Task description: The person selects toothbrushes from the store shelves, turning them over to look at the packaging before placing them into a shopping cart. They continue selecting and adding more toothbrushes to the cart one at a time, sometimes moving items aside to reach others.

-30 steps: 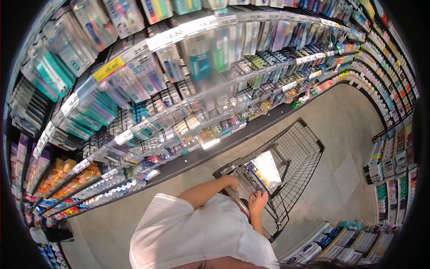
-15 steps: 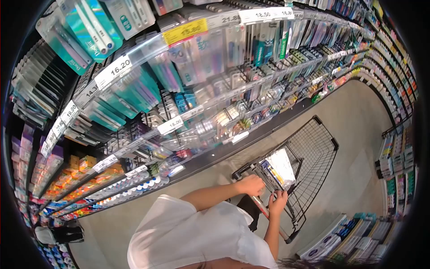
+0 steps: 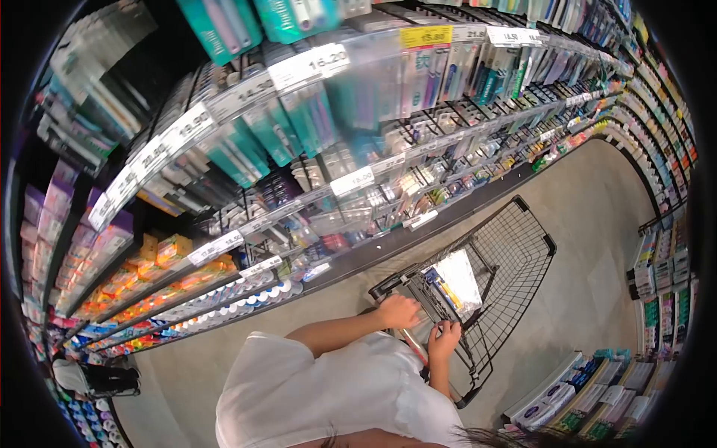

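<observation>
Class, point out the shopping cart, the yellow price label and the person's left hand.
Shopping cart (image 3: 550, 244): head view, on a black corner bumper.
Yellow price label (image 3: 426, 36): head view, middle of its face.
Left hand (image 3: 399, 311): head view, back of the hand.

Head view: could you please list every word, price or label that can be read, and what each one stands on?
"16.20" on the large white price tag.
"19.90" on the white tag lower left of it.
"15.80", somewhat blurred, on the yellow tag.
Other shelf tags, the teal packs and the cart packs: too small or blurred to read reliably.
</observation>
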The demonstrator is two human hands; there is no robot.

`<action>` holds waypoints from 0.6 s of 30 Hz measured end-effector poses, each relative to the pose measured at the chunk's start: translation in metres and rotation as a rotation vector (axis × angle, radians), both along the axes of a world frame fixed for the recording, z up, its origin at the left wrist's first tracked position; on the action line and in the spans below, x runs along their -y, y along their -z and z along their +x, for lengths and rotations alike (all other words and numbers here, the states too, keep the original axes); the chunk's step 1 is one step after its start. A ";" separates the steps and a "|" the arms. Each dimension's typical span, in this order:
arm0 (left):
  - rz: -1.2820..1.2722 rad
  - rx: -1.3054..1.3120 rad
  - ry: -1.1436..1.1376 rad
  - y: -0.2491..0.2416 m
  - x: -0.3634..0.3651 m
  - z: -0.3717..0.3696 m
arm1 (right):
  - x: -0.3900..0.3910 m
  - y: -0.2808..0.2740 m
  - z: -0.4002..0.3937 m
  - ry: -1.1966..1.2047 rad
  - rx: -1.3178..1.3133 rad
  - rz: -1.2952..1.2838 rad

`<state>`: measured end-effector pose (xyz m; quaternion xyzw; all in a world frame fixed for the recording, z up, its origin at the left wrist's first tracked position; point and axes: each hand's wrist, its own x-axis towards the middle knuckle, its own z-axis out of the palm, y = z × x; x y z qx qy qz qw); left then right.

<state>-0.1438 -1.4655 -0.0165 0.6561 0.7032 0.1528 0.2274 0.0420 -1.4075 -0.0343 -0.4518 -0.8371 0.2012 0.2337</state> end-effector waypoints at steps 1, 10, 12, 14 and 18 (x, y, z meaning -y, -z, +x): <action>0.003 -0.003 -0.010 0.000 0.010 -0.002 | 0.008 0.003 -0.001 -0.005 0.004 0.005; 0.041 -0.041 -0.085 -0.003 0.090 0.001 | 0.079 0.002 -0.003 -0.054 0.007 0.026; 0.024 -0.055 -0.099 -0.003 0.107 0.005 | 0.098 0.001 0.000 -0.065 0.013 0.019; -0.006 -0.038 -0.115 -0.002 0.125 0.010 | 0.112 -0.003 0.002 -0.076 0.014 0.004; -0.017 -0.033 -0.148 -0.003 0.162 0.014 | 0.145 -0.002 0.006 -0.087 -0.009 0.022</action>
